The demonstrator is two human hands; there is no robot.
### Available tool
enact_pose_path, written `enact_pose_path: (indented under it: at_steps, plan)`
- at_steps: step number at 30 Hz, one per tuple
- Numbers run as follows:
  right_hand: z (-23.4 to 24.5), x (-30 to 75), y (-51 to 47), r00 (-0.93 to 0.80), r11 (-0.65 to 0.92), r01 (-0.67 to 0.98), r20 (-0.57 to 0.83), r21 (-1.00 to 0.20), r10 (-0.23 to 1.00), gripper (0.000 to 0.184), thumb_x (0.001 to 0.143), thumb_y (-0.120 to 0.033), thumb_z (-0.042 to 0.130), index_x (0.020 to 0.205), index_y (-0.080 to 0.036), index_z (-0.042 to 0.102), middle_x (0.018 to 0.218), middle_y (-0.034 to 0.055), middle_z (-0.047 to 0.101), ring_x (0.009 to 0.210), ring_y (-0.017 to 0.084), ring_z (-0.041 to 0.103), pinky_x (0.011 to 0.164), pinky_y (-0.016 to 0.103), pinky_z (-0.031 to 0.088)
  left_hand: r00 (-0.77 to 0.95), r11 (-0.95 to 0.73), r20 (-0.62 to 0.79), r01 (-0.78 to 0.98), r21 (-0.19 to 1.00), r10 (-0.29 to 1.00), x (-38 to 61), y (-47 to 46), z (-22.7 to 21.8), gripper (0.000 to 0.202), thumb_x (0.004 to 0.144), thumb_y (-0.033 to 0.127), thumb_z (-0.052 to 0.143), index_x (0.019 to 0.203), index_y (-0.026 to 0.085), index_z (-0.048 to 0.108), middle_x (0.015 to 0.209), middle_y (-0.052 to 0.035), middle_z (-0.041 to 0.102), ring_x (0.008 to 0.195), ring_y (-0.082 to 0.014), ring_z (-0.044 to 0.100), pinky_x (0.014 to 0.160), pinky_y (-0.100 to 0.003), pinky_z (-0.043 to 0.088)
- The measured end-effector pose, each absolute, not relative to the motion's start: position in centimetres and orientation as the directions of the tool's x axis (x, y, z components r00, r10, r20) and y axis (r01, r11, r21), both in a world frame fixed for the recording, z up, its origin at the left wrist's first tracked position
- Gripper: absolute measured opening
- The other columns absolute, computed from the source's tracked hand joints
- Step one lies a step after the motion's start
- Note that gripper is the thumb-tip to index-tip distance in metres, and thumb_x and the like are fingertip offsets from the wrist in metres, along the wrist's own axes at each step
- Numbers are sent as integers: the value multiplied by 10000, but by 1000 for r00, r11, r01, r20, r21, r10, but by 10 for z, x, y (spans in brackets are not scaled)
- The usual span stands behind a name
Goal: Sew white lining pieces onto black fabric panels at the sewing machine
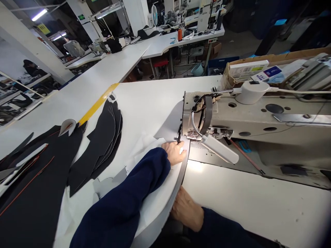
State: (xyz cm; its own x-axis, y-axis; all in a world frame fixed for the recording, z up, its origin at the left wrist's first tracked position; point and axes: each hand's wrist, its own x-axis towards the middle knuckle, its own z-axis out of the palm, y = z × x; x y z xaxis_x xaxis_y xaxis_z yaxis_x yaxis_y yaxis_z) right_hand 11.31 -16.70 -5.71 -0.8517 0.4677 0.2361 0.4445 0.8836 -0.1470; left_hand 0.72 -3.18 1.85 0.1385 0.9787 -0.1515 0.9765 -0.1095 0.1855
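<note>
My left hand [175, 152] lies on a curved white-and-grey fabric piece [161, 203], close to the presser foot of a sewing machine [198, 115]. Its index finger and thumb are stretched out and apart. Lower down, my right hand [187, 208] is closed at the dark-edged border of the same piece. Its fingertips are hidden behind the fabric. The fabric's edge runs up under the needle area. A small lamp [221, 150] on a flexible metal neck hangs by the machine's head and lights the table.
Left of my arm lie a stack of black cut pieces [103, 137] and black fabric with orange edging [38, 182]. Yellow tape [99, 103] crosses the table [144, 103]. Behind the machine stands a cardboard box [229, 74] of supplies. A person [33, 69] sits far left.
</note>
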Motion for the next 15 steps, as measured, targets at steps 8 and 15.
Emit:
enact_pose_path:
  at_steps: [8,15]
  plan:
    - [-63,113,-170,-831,877,465,281,-121,479,179,822,-165,472,754,-178,636,731,37,642,818,222,565,970,414,388,122,-93,-164,980,175,979,9,-30,14,433,826,478,452,1235,352,517,971,-21,643,877,-252,599,767,-385,424]
    - [-57,112,-170,-839,861,459,211,-221,501,189,843,-124,455,852,-155,641,800,66,658,859,243,587,968,452,392,159,-135,-144,978,160,977,8,-27,17,440,844,468,431,1247,314,518,992,-46,614,916,-245,559,798,-376,414]
